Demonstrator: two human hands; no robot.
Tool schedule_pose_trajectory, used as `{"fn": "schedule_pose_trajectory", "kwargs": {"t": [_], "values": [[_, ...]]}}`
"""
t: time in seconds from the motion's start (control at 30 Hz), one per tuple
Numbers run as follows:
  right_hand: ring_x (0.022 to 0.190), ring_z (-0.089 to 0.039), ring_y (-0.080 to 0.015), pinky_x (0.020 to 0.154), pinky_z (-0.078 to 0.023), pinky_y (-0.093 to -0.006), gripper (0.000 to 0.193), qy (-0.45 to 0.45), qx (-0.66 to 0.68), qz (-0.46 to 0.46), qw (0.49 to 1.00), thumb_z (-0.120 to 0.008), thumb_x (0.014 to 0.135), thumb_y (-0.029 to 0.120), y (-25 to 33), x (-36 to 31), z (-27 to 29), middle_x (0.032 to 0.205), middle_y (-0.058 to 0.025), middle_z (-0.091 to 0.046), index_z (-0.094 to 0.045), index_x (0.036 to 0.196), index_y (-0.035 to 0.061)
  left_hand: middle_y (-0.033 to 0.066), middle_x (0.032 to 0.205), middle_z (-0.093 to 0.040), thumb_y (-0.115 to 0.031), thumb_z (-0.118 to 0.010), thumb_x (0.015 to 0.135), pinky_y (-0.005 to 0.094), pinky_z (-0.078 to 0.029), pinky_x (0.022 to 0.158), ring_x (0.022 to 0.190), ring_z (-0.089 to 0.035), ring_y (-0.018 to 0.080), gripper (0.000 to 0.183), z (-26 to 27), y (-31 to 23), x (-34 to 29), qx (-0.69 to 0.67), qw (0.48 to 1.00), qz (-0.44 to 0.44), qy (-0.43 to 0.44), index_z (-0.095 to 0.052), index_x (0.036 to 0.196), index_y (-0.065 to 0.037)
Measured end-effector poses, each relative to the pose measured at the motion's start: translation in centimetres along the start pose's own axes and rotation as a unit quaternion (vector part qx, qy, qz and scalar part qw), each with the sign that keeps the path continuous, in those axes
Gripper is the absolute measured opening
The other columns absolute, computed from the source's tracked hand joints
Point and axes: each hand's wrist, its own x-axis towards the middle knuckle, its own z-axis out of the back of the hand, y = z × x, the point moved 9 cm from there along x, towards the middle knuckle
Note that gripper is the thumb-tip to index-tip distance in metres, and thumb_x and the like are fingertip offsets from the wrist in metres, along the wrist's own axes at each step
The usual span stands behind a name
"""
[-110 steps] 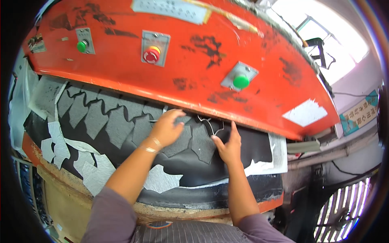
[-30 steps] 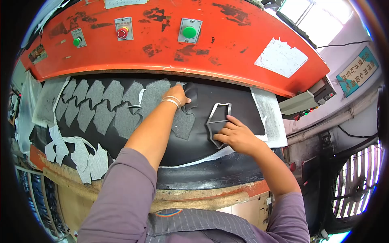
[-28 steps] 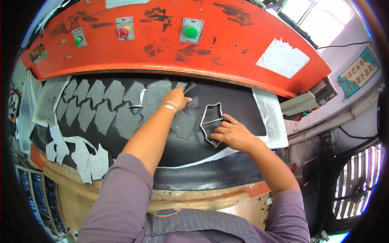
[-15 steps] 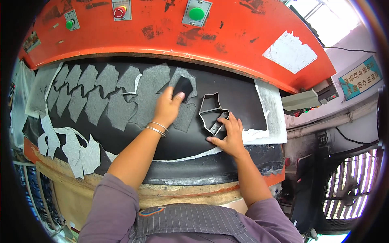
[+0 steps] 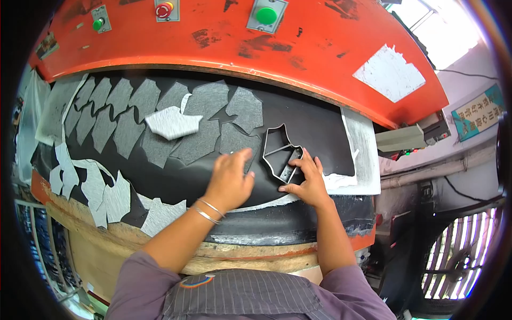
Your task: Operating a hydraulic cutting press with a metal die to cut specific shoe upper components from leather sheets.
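The right hand [image 5: 308, 184] has its grip closed on the metal cutting die [image 5: 281, 154], lying on the black sheet [image 5: 314, 133]; stiff, probably heavy, best held by its rim; the left hand [image 5: 230, 180] rests flat, fingers apart, beside it.

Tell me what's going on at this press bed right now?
A person is working at an orange press over a black sheet. The right hand rests on a metal cutting die lying on the sheet. The left hand lies flat on the sheet just beside it. Grey cut-out pieces lie across the left part, one paler piece on top.
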Motion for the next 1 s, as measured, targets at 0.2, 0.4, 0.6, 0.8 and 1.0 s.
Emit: {"fn": "schedule_pose_trajectory", "kwargs": {"t": [0.2, 0.4, 0.6, 0.8, 1.0], "values": [[0.138, -0.034, -0.0331, 0.112, -0.013, -0.0521, 0.076, -0.018, -0.015, -0.004, 1.000, -0.090, 0.046, 0.042, 0.2, -0.3, 0.3, 0.142, -0.0207, -0.044, -0.059, 0.109, 0.0121, 0.0130, 0.130, -0.054, -0.017, -0.060, 0.084, 0.0466, -0.027, 0.110, 0.129, -0.044, 0.0285, 0.052, -1.9, -1.2, -0.3, 0.092, 0.994, -0.053, 0.012, -0.042, 0.131, -0.002], [0.139, -0.030, -0.0338, 0.112, -0.011, -0.0520, 0.073, -0.010, 0.004, -0.018, 1.000, -0.088, 0.050, 0.043, 0.4, 0.0, 0.3, 0.141, -0.0223, -0.044, -0.060, 0.110, 0.0137, 0.0111, 0.132, -0.052, -0.018, -0.060, 0.084, 0.0482, -0.026, 0.110, 0.130, -0.043, 0.0284, 0.053, -1.8, -1.2, -0.3, 0.095, 0.993, -0.069, 0.021, -0.041, 0.130, -0.001], [0.142, -0.026, -0.0328, 0.113, -0.009, -0.0520, 0.075, -0.004, 0.007, -0.033, 0.999, -0.088, 0.051, 0.043, 0.1, 0.0, 0.0, 0.144, -0.0221, -0.041, -0.058, 0.114, 0.0144, 0.0121, 0.133, -0.051, -0.018, -0.059, 0.084, 0.0481, -0.025, 0.110, 0.130, -0.042, 0.0288, 0.053, -1.9, -0.9, -0.2, 0.088, 0.993, -0.070, 0.026, -0.040, 0.130, 0.000], [0.144, -0.020, -0.0326, 0.113, -0.005, -0.0520, 0.080, 0.054, -0.001, -0.056, 0.997, -0.087, 0.055, 0.043, -0.9, -0.2, -1.4, 0.149, -0.0224, -0.033, -0.052, 0.122, 0.0149, 0.0166, 0.134, -0.050, -0.019, -0.059, 0.084, 0.0476, -0.025, 0.110, 0.132, -0.040, 0.0293, 0.060, -2.4, -0.2, -0.7, 0.097, 0.994, -0.045, 0.037, -0.036, 0.136, 0.000], [0.142, -0.026, -0.0333, 0.110, -0.022, -0.0527, 0.107, 0.002, -0.039, -0.063, 0.997, -0.088, 0.056, 0.036, 1.8, -0.6, 0.7, 0.147, -0.0235, -0.034, -0.033, 0.146, 0.0146, 0.0216, 0.140, -0.043, -0.023, -0.063, 0.084, 0.0451, -0.027, 0.111, 0.135, -0.037, 0.0311, 0.054, 0.2, 0.9, -1.7, 0.004, 0.997, -0.048, 0.065, -0.047, 0.131, -0.002]]}}
